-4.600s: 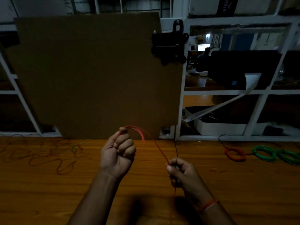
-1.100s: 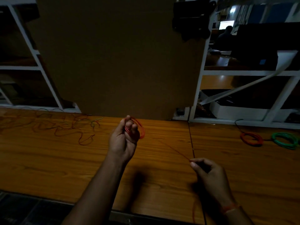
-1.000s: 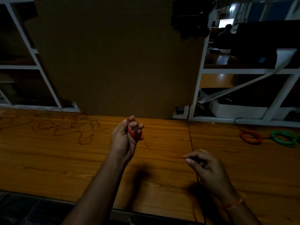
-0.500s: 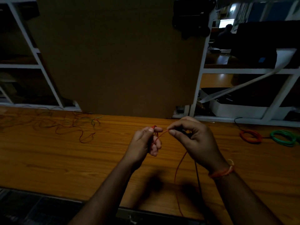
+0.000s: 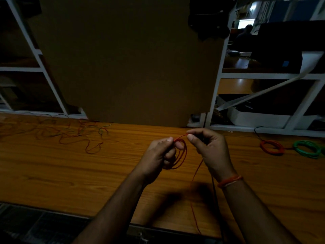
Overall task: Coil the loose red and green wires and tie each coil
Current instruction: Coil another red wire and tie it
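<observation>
A dim workshop: wooden workbench (image 5: 70,173), white metal racking (image 5: 263,75) (a cardboard sheet (image 5: 126,64) leans on it), 2 wire coils (image 5: 271,147).

Warm orange-brown wooden tabletop (image 5: 61,173) fills the foreground, grain running left to right. Behind it stands a big flat brown cardboard sheet (image 5: 126,59), upright against a white metal shelving frame (image 5: 216,88). A black clamp-like fitting (image 5: 209,20) sits at the sheet's upper right corner. Far back, a seated person (image 5: 245,35) faces a bright monitor screen (image 5: 246,23).
</observation>
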{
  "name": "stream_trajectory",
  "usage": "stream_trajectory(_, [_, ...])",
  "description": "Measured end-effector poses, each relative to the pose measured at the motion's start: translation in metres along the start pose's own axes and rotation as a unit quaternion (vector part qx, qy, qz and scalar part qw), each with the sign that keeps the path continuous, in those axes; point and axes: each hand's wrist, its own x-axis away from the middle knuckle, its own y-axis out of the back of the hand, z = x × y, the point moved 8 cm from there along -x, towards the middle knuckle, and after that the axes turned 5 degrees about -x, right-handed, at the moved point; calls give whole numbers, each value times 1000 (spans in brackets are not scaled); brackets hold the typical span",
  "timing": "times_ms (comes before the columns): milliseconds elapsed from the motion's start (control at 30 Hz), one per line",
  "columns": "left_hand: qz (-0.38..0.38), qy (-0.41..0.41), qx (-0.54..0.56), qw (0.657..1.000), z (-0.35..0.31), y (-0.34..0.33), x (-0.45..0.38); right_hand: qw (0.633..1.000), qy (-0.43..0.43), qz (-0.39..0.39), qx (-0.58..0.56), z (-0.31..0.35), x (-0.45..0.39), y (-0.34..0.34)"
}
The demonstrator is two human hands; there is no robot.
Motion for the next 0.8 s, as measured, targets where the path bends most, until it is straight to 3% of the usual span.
stream_trajectory(100, [16, -6, 64, 998, -2, -6, -2, 999, -37, 34, -15, -9, 5, -8])
stream_trajectory(267, [21, 9, 143, 989, 5, -7, -8, 977, -182, 85, -68, -34, 12, -19])
stream_trajectory(467, [47, 46, 266, 962, 19, -10, -12, 910, -327, 109, -229, -43, 21, -31])
stream_trajectory(633, [83, 60, 302, 948, 20, -19, -11, 908, -336, 78, -236, -48, 16, -30])
stream_trajectory(800, [109, 85, 332, 933, 15, -20, -16, 943, -253, 74, -205, -39, 7, -32])
